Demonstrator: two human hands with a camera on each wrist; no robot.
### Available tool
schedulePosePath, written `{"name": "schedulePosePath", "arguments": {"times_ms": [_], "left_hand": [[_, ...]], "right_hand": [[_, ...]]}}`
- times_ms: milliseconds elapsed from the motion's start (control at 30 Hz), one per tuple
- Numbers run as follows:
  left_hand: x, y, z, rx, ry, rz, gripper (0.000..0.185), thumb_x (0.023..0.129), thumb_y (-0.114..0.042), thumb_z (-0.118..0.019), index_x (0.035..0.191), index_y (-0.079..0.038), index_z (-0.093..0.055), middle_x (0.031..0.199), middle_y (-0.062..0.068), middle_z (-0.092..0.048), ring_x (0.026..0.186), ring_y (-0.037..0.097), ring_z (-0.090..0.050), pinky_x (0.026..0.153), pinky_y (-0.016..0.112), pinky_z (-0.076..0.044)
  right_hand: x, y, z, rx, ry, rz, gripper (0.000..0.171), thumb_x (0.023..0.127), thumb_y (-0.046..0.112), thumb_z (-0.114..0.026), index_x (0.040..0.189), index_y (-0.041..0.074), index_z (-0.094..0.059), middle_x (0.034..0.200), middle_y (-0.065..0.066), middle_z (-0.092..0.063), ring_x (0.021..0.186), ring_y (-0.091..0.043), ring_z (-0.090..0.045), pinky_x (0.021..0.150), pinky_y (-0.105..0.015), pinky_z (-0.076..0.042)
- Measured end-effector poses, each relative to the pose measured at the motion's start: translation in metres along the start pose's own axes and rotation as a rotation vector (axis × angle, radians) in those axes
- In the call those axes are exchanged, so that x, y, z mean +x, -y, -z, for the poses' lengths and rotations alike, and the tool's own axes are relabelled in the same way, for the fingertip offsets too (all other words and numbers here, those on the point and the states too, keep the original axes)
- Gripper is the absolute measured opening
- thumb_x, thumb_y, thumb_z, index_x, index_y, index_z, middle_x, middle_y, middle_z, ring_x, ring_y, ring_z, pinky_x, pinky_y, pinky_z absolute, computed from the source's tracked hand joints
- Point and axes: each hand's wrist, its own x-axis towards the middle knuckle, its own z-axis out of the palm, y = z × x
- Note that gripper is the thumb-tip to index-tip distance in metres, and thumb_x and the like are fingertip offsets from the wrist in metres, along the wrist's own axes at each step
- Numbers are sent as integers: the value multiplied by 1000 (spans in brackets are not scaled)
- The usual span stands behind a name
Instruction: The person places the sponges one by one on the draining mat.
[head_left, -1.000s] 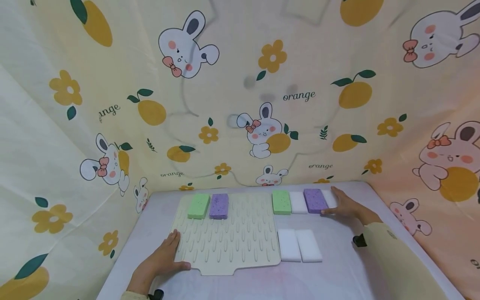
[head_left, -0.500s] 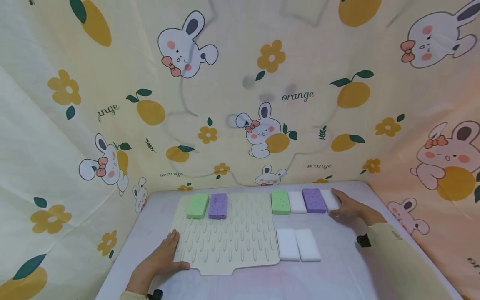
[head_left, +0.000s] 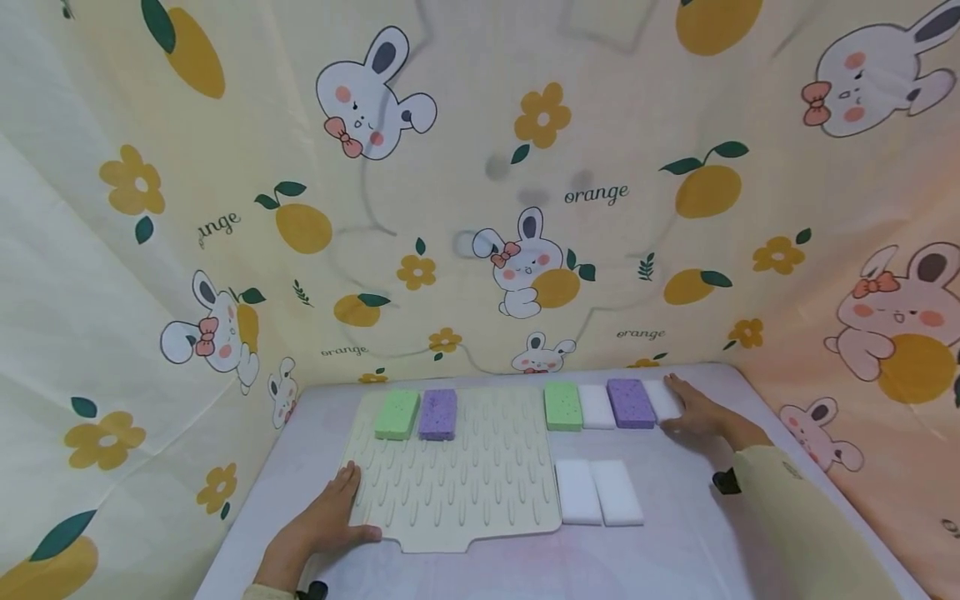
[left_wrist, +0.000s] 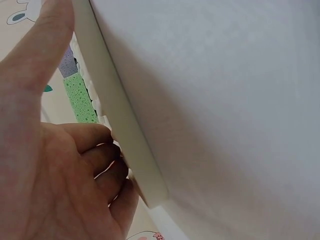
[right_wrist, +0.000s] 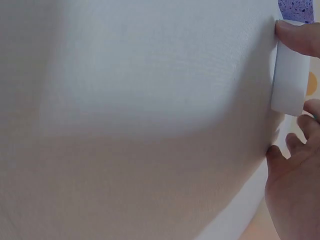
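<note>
The left hand (head_left: 326, 510) lies spread wide against the pegged board (head_left: 495, 487)'s left edge. Just right of the off-board purple sponge (head_left: 631, 403) lies the white sponge (head_left: 665, 401), long axis fore-and-aft. The right hand (head_left: 703, 414), nearer, pinches it, thumb at the near end.

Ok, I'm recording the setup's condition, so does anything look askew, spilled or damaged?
Nothing stands out. A green sponge and a purple sponge lie on the ridged mat; the row of blocks to its right is tidy, two nearer white blocks lie side by side, and no spill or damage shows.
</note>
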Motion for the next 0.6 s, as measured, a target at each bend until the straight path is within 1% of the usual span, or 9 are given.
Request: {"name": "schedulePosePath", "arguments": {"times_ms": [100, 200, 400, 600], "left_hand": [[1, 1, -1, 8, 0, 1, 133, 75, -64, -89, 162, 15, -27, 172, 34, -18, 158, 54, -23, 129, 64, -28], [2, 1, 0, 14, -5, -1, 132, 75, -63, -89, 162, 15, -28, 172, 34, -19, 158, 54, -24, 128, 64, -28], [2, 3, 0, 8, -2, -5, 132, 75, -63, -90, 162, 15, -27, 172, 34, -19, 158, 54, -23, 129, 63, -28], [3, 4, -3, -1, 0, -5, 133, 75, -63, -90, 162, 15, -26, 172, 35, -19, 158, 54, -23, 129, 63, -27]], "right_hand": [[-1, 2, 0, 8, 5, -29, 116, 92, 26, -84, 166, -11, -3, 169, -42, 1, 155, -65, 0, 126, -76, -3], [-1, 4, 1, 26, 0, -41, 117, 91, 27, -85, 166, -12, -4, 167, -45, -3, 153, -67, -5, 125, -78, -6], [-1, 1, -1, 26, -24, -28, 117, 89, 27, -87, 164, -15, -8, 165, -46, -8, 151, -67, -10, 124, -78, -11], [0, -6, -2, 24, -58, -33, 120, 89, 31, -88, 164, -16, -7, 165, -47, -8, 150, -68, -14, 123, -78, -15]]}}
